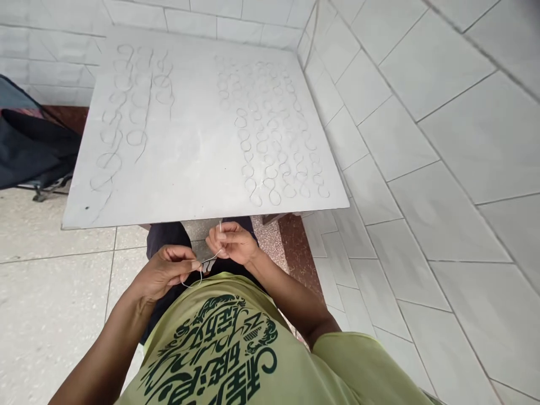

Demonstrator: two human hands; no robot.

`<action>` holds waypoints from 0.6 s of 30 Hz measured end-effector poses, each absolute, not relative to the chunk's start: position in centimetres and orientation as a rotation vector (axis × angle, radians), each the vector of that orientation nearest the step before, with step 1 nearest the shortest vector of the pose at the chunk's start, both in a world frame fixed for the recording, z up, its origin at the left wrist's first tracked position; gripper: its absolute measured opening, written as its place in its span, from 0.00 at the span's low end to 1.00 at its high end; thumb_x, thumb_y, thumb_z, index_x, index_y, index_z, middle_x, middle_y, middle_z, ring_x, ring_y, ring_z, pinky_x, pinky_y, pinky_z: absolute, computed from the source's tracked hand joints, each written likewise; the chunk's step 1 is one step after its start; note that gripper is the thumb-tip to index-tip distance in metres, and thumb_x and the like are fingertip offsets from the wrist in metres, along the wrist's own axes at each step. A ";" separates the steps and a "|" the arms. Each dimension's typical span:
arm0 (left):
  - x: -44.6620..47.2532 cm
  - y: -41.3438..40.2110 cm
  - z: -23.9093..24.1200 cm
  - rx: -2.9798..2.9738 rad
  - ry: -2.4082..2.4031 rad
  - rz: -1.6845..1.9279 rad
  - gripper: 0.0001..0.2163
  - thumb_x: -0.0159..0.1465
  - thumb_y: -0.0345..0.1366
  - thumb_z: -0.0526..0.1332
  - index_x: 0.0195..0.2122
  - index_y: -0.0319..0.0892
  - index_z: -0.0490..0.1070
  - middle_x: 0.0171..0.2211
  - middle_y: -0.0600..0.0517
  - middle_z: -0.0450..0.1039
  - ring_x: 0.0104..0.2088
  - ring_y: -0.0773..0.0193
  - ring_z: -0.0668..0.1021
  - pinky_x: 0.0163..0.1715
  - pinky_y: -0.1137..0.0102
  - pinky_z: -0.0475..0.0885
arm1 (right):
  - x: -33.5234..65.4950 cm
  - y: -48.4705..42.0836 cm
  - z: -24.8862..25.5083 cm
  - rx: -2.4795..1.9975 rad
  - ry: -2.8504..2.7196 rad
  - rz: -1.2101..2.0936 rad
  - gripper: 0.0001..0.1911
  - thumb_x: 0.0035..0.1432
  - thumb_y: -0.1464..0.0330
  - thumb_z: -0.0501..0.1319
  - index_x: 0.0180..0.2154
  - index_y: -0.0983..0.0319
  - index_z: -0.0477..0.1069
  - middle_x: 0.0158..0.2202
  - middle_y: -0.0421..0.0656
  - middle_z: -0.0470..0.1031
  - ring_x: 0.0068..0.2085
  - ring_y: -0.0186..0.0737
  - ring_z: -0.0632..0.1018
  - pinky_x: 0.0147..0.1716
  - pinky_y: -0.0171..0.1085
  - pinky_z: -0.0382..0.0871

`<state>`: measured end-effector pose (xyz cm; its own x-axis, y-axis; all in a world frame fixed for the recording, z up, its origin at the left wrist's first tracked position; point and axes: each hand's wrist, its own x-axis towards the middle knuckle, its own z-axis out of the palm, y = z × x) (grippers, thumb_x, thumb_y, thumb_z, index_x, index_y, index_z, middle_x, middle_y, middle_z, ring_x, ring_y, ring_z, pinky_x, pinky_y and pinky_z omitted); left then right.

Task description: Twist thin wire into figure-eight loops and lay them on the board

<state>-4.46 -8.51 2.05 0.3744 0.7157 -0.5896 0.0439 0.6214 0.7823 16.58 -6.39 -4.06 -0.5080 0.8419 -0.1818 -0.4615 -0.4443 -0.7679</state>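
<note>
In front of my waist, both hands pinch one thin, pale wire [211,259]. My left hand [169,271] closes thumb and fingertips on it, and a curved end of the wire hangs below those fingers. Slightly higher and to the right, my right hand [235,242] has its fingers curled round the other part, with a short straight end poking up above them. Between the two hands the wire spans a small gap. Both hands are just below the near edge of the white table [189,169], apart from it.
Several thin wire-like curled shapes [274,194] lie in rows on the table's right side. Larger looped ones [112,160] lie at the left. A tiled wall [400,169] runs along the right. A dark cloth-covered item [34,146] stands on the floor at the left.
</note>
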 end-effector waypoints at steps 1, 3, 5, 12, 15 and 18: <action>-4.3 -8.5 2.0 0.800 1.126 0.506 0.13 0.48 0.42 0.77 0.23 0.38 0.81 0.14 0.53 0.64 0.15 0.78 0.55 0.16 0.76 0.43 | 16.8 -6.4 -4.1 -0.736 -0.858 2.014 0.24 0.52 0.49 0.72 0.22 0.60 0.68 0.22 0.38 0.67 0.23 0.32 0.65 0.19 0.33 0.56; -4.3 -8.7 1.9 0.796 1.128 0.523 0.12 0.49 0.42 0.77 0.24 0.38 0.81 0.14 0.53 0.64 0.15 0.77 0.55 0.16 0.76 0.43 | 16.9 -6.4 -4.1 -0.747 -0.876 2.000 0.25 0.54 0.48 0.69 0.22 0.60 0.67 0.21 0.38 0.65 0.23 0.33 0.65 0.20 0.33 0.57; -4.4 -8.9 1.6 0.806 1.111 0.530 0.12 0.49 0.42 0.77 0.24 0.38 0.81 0.14 0.54 0.64 0.15 0.77 0.55 0.16 0.76 0.43 | 16.8 -6.5 -4.1 -0.736 -0.876 1.983 0.25 0.57 0.47 0.66 0.23 0.60 0.68 0.20 0.38 0.63 0.23 0.33 0.65 0.19 0.33 0.56; -4.5 -9.3 0.9 0.799 1.064 0.519 0.12 0.51 0.43 0.77 0.24 0.39 0.81 0.15 0.55 0.62 0.16 0.76 0.57 0.17 0.76 0.44 | 15.6 -6.8 -4.0 -0.627 -0.757 1.961 0.23 0.58 0.53 0.66 0.19 0.59 0.67 0.18 0.38 0.61 0.22 0.34 0.63 0.18 0.33 0.54; -4.1 -9.4 0.9 0.772 1.076 0.535 0.13 0.52 0.43 0.77 0.24 0.39 0.81 0.16 0.55 0.63 0.17 0.75 0.59 0.17 0.76 0.46 | 15.5 -6.5 -3.6 -0.662 -0.741 1.993 0.26 0.60 0.52 0.66 0.19 0.59 0.64 0.18 0.37 0.59 0.20 0.32 0.62 0.17 0.32 0.54; -3.6 -9.2 1.0 0.752 1.139 0.646 0.13 0.52 0.44 0.77 0.26 0.39 0.81 0.17 0.54 0.66 0.18 0.73 0.62 0.17 0.76 0.49 | 15.8 -6.0 -2.8 -0.732 -0.737 1.995 0.28 0.65 0.44 0.60 0.26 0.60 0.68 0.22 0.37 0.63 0.21 0.32 0.64 0.17 0.32 0.56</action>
